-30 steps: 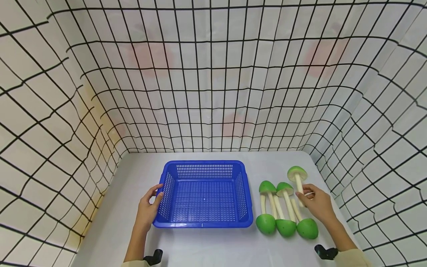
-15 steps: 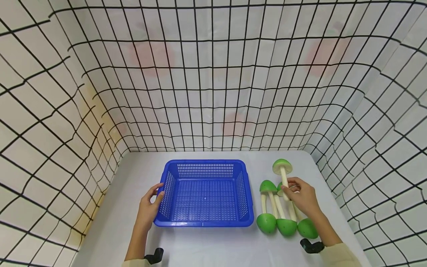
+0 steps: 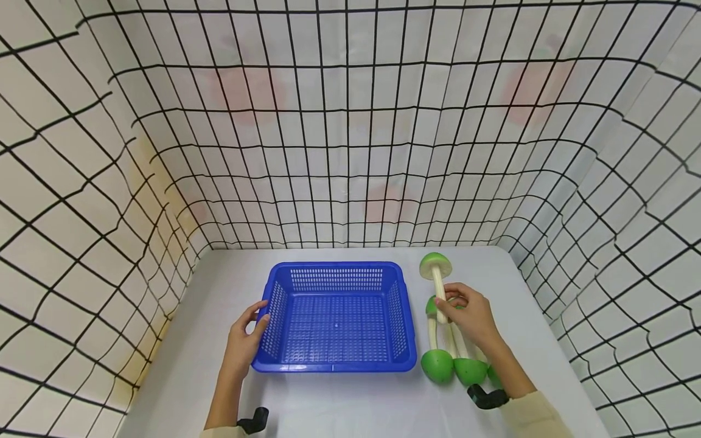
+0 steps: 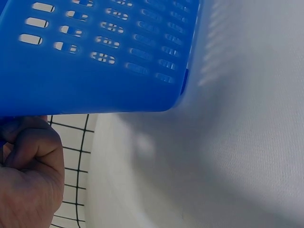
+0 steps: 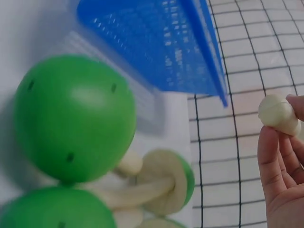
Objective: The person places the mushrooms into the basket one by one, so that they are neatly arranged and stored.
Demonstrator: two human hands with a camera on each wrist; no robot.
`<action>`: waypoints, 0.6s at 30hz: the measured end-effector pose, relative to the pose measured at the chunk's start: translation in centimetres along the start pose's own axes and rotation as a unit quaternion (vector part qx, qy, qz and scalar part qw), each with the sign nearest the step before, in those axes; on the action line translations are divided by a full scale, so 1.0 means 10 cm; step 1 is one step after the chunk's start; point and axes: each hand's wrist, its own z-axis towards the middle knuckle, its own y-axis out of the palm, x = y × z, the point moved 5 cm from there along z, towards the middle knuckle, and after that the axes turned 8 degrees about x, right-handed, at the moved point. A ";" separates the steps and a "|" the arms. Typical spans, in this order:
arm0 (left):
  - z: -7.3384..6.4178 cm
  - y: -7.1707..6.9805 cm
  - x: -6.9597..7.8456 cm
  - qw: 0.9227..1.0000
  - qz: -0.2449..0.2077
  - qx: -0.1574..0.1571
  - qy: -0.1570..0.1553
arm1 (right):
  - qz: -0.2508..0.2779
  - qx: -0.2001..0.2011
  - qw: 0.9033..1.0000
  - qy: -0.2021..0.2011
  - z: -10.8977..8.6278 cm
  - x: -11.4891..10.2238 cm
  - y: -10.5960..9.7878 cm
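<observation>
My right hand (image 3: 469,311) pinches a toy mushroom (image 3: 435,267) by its pale stem, its green cap pointing up and away, above the left end of a group of like mushrooms. In the right wrist view the stem's rounded end (image 5: 277,113) shows between thumb and fingers. A blue plastic basket (image 3: 333,367) with slotted walls sits in the middle of the table. At its left rim my left hand (image 3: 244,340) grips the edge, thumb on the near side. The left wrist view shows the curled fingers (image 4: 35,147) under the basket's rim.
Several green-capped mushrooms (image 3: 437,366) lie to the right of the basket, caps at both ends, partly hidden by the right arm. A white table (image 3: 350,401) carries everything. Black grid netting (image 3: 350,161) rises behind and on both sides over white sheeting.
The right hand has carried its mushroom leftward and slightly away, from the right end of the group toward the basket. My left hand and the basket have stayed in place.
</observation>
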 end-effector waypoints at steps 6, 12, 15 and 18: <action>0.00 -0.01 -0.01 1.000 0.002 0.004 -0.004 | 0.008 -0.008 1.000 -0.006 0.03 -0.18 0.21; 0.01 0.00 -0.01 1.000 0.000 0.002 -0.004 | 0.028 -0.017 0.999 -0.006 0.06 -0.32 0.45; 0.01 0.01 -0.01 1.000 0.000 0.001 -0.005 | 0.029 -0.023 0.999 -0.011 0.07 -0.38 0.57; 0.00 0.01 -0.01 1.000 -0.002 0.000 -0.007 | 0.038 -0.033 0.999 -0.008 0.06 -0.42 0.68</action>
